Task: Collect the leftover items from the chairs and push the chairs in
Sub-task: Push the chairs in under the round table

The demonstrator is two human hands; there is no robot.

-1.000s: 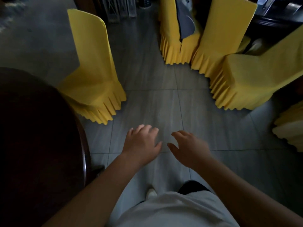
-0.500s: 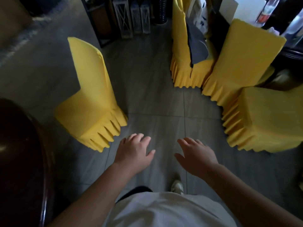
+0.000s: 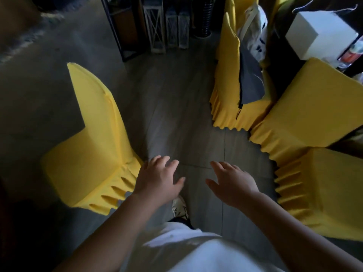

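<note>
The grey tiled floor (image 3: 188, 107) forms an aisle, and the yellow fabric-covered chairs with pleated skirts stand around it pulled away from their places, which is likely why the person walks between them. At nine o'clock stands one lone yellow-covered chair (image 3: 92, 146), its seat bare and its back turned toward the aisle. At three to four o'clock, two more yellow-covered chairs, the upper (image 3: 306, 107) and the lower (image 3: 322, 191), sit crowded together, skirts touching, beside a dark desk edge (only a sliver shows).

At one o'clock is the yellow chair carrying leftovers (image 3: 225, 79). A dark grey cloth (image 3: 251, 79) hangs over its seat front, probably a garment left behind, and a white printed bag with a pale strap (image 3: 253, 34) sits behind it on the seat. Further to two o'clock a white box (image 3: 318, 34) rests on the desk, with bottles too blurred to identify.

Both arms are held out in front, palms down, seemingly ready to reach. The left hand (image 3: 159, 181) hovers at six o'clock just beside the lone chair's skirt corner, its fingers (image 3: 163, 160) spread and released, grasping nothing. The right hand (image 3: 233, 183) hovers alongside it, its fingers (image 3: 225, 166) likewise loose and empty.

The grey cloth and bag lie well apart from both hands, up and to the right of the right hand, so a few steps forward seem needed before anything can be collected.
</note>
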